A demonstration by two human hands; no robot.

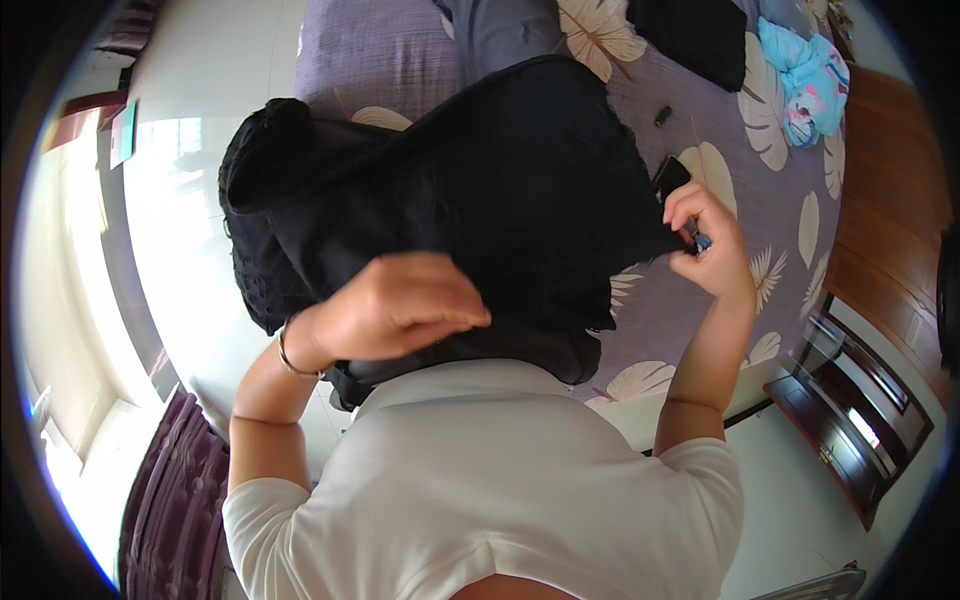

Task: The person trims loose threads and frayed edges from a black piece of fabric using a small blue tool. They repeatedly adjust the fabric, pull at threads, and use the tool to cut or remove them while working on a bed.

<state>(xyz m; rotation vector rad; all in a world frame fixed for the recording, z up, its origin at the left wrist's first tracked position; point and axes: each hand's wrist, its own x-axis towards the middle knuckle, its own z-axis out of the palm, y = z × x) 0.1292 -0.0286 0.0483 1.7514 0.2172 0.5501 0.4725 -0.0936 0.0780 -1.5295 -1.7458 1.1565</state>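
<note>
A black cloth garment (465,195) with frayed edges is spread across my lap and over the side of the bed. My right hand (709,240) pinches a corner of it at the right and pulls that corner outward. Inside the same hand is a small blue and metallic object (702,242), mostly hidden by the fingers. My left hand (397,304), a bangle on its wrist, hovers blurred over the near part of the garment. Its fingers are curled with the tips together; whether they pinch anything cannot be seen.
The bed's purple leaf-patterned sheet (780,217) carries a black phone-like object (673,175), a small black item (663,115), grey fabric (510,34), folded black fabric (697,37) and a light-blue printed cloth (817,82). Purple curtain (172,502) hangs at lower left.
</note>
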